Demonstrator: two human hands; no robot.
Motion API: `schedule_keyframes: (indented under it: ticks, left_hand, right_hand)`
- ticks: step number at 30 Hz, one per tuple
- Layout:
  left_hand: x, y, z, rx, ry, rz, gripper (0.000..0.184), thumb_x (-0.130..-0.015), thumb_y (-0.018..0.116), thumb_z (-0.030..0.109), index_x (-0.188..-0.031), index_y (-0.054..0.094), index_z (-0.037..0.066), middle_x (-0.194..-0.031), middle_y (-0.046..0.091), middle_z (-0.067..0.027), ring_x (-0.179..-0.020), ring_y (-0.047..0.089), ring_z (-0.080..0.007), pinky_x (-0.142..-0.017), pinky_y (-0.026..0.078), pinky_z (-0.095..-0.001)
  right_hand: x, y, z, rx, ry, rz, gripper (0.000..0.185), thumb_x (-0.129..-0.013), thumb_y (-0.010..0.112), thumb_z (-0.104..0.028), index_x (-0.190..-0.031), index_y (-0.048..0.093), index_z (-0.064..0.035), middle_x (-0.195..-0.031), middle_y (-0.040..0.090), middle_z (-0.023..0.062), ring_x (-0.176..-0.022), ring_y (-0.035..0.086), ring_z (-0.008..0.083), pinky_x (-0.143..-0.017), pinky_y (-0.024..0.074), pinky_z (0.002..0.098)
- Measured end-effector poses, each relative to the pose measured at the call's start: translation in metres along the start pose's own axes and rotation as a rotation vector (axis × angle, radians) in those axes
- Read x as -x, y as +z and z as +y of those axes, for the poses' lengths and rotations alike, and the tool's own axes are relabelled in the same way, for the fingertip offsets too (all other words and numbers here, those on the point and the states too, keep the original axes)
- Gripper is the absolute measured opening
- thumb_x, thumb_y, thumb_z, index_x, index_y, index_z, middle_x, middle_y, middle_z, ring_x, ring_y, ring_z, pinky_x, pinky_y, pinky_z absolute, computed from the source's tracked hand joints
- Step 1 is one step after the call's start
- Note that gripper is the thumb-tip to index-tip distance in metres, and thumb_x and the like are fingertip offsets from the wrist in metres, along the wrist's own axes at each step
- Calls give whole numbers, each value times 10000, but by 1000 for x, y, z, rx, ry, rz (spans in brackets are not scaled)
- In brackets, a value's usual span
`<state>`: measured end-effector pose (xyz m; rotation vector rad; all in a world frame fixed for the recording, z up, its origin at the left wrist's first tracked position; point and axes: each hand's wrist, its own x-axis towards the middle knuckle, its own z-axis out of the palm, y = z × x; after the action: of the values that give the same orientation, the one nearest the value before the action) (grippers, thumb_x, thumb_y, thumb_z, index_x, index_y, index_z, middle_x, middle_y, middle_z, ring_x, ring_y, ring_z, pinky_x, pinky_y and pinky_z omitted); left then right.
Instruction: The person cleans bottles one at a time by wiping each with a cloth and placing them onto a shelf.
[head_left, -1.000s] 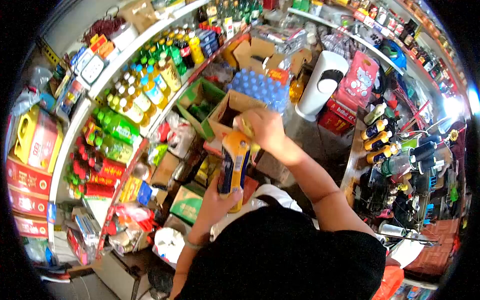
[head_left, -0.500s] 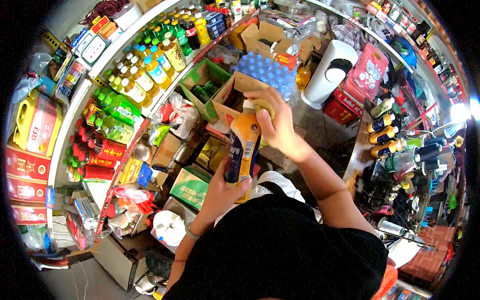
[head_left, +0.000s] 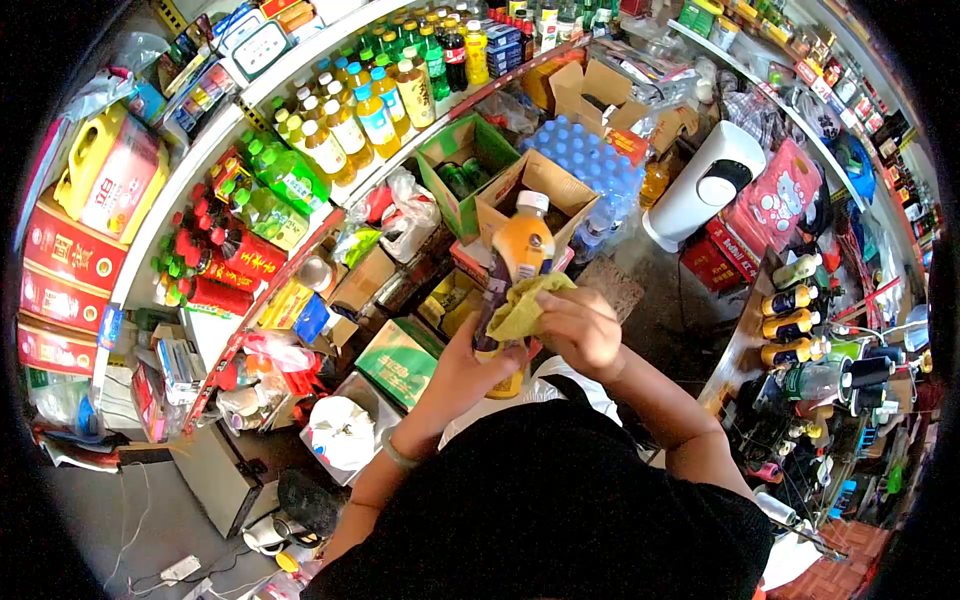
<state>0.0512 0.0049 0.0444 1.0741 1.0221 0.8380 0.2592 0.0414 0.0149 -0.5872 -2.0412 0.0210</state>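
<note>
An orange drink bottle (head_left: pixel 524 243) with a white cap and a dark label stands nearly upright in front of my chest. My left hand (head_left: pixel 468 365) is wrapped round its lower part. My right hand (head_left: pixel 582 328) grips a yellow-green cloth (head_left: pixel 527 311), which lies against the bottle's label and covers much of it. Just beyond the bottle is an open cardboard box (head_left: pixel 565 190), with a green box (head_left: pixel 450 140) holding dark bottles beside it.
Shelves at the left carry rows of drink bottles (head_left: pixel 345 130) and red bottles (head_left: pixel 235 250). Blue-capped bottles in a pack (head_left: pixel 585 160) and a white appliance (head_left: pixel 705 185) stand ahead. Several orange bottles (head_left: pixel 790 325) line a wooden surface at the right.
My right hand has moved the cloth from the bottle's cap and neck down onto its label. The view has shifted, while my left hand keeps its hold.
</note>
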Motion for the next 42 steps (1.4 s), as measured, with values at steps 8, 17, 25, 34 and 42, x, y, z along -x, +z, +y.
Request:
schedule_keyframes:
  ticks: [8, 17, 25, 34, 42]
  left_hand:
    - [0, -5, 8, -360, 55, -24, 599, -758, 712, 294, -1205, 449, -4, -1031, 599, -127, -955, 589, -227, -844, 458, -329]
    - [6, 4, -3, -899, 320, 247, 629, -690, 738, 395, -1130, 496, 15, -908, 643, -168, -820, 644, -336, -708, 514, -379]
    - [0, -10, 1, -486, 277, 195, 551, -687, 772, 263, -1115, 510, 37, -947, 632, -159, -860, 645, -283, -743, 500, -346]
    - [2, -4, 1, -181, 198, -60, 595, -755, 721, 234, -1200, 434, -38, -1066, 579, -125, -995, 564, -179, -878, 445, -316]
    - [8, 3, 12, -185, 215, -111, 653, -774, 703, 196, -1280, 359, -32, -1136, 545, -109, -1043, 526, -146, -927, 419, -308]
  right_hand:
    - [-21, 8, 16, 202, -75, -87, 447, -638, 728, -205, -1070, 625, -161, -1159, 590, 9, -1213, 448, 288, -999, 213, 556]
    - [-97, -22, 26, 316, 304, -194, 155, -797, 547, -142, -916, 640, -109, -759, 648, 44, -1006, 580, 286, -1026, 191, 550]
    - [-73, 19, -4, 343, -22, -222, 303, -745, 608, -275, -1027, 666, -181, -1103, 616, 0, -1153, 464, 297, -983, 317, 494]
    - [-77, 16, 2, 23, 203, 301, 336, -902, 384, -252, -935, 660, -63, -1030, 583, 136, -1058, 479, 311, -952, 338, 418]
    - [-75, 28, -24, -1037, 679, 554, 600, -922, 417, -469, -1285, 212, -38, -1192, 456, 196, -1074, 550, 324, -897, 470, 415]
